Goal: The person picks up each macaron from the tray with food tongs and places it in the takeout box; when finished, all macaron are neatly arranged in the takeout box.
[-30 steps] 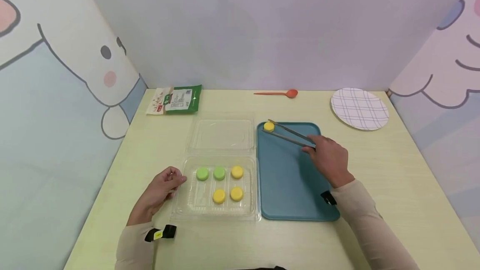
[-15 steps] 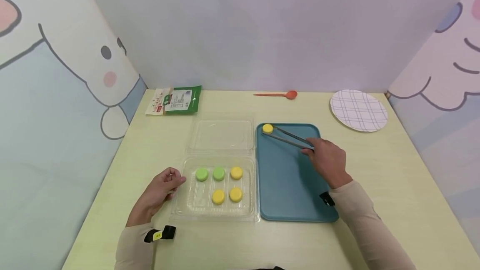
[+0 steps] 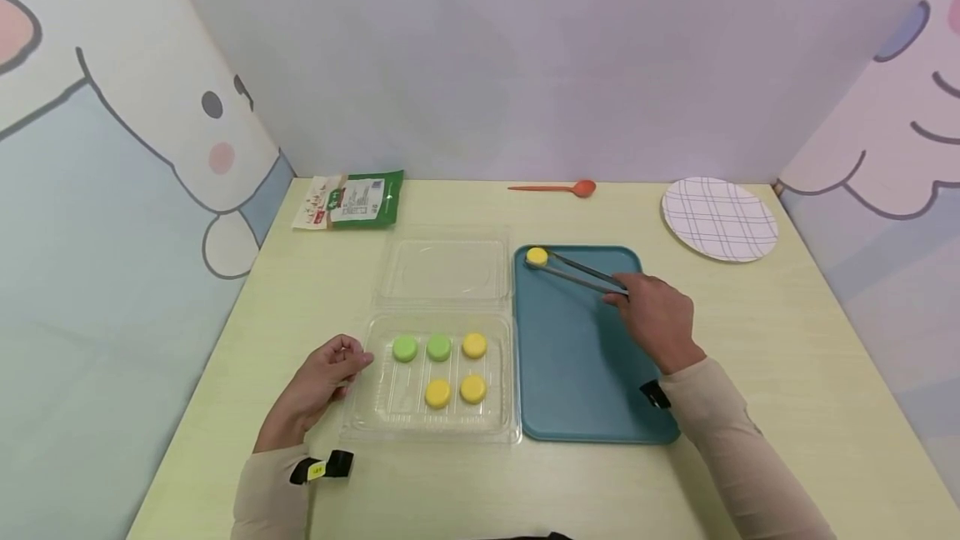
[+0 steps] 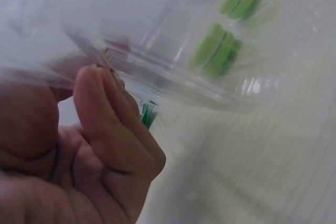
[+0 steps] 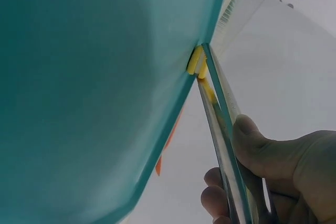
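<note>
My right hand (image 3: 658, 319) grips metal tongs (image 3: 581, 272), whose tips sit at a yellow macaron (image 3: 537, 257) in the far left corner of the blue tray (image 3: 592, 357). In the right wrist view the macaron (image 5: 197, 61) lies against the tray's wall, the tong tips right beside it. With thumb and fingers my left hand (image 3: 322, 382) pinches the left edge of a clear plastic box (image 3: 360, 411), its lid (image 3: 442, 269) folded back. Inside are two green macarons (image 3: 405, 348) and three yellow macarons (image 3: 473, 388). The left wrist view shows the fingers (image 4: 113, 124) at the clear rim.
Behind the box lies a green and white food packet (image 3: 352, 200). An orange spoon (image 3: 570, 188) rests near the back wall. At the back right is a white checked plate (image 3: 720, 219). Box and tray stand side by side.
The tong tips have drawn closer together around the yellow macaron in the tray corner, which has barely moved. My left hand stays on the box edge.
</note>
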Available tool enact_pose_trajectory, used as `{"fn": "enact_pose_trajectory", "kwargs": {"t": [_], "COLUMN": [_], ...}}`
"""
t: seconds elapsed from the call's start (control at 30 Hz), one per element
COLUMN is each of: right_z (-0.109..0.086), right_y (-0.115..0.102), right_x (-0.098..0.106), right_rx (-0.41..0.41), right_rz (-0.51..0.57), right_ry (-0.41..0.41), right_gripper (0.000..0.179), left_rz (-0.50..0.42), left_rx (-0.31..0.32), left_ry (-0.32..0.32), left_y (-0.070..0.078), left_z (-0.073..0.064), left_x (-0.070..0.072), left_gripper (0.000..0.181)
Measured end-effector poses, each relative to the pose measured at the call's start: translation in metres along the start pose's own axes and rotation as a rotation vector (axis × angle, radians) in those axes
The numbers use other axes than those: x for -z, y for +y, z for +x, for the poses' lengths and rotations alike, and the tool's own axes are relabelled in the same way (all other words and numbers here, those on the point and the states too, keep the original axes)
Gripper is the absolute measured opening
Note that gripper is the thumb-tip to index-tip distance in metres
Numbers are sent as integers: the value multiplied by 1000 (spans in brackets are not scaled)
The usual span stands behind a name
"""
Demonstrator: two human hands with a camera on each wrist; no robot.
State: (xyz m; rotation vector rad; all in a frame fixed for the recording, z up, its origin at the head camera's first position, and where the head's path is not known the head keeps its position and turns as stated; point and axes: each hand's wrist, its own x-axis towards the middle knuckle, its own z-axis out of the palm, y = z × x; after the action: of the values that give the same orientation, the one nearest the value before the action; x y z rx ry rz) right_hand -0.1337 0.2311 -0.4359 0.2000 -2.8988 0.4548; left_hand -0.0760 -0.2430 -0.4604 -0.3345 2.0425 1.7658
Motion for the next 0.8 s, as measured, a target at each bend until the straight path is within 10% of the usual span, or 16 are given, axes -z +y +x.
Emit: {"fn": "enact_pose_trajectory", "kwargs": {"t": [0.8], "right_z": [-5], "right_y": [-7], "right_x": [15], "right_rx": [90], "right_rz": [-2], "right_ry": [131], "right_gripper": [33], "left_rz": [6], "left_rx": [-1], "left_ry": [-1], "left_y": [0], "left_z": [-1], "left_x": [0], "left_gripper": [22]}}
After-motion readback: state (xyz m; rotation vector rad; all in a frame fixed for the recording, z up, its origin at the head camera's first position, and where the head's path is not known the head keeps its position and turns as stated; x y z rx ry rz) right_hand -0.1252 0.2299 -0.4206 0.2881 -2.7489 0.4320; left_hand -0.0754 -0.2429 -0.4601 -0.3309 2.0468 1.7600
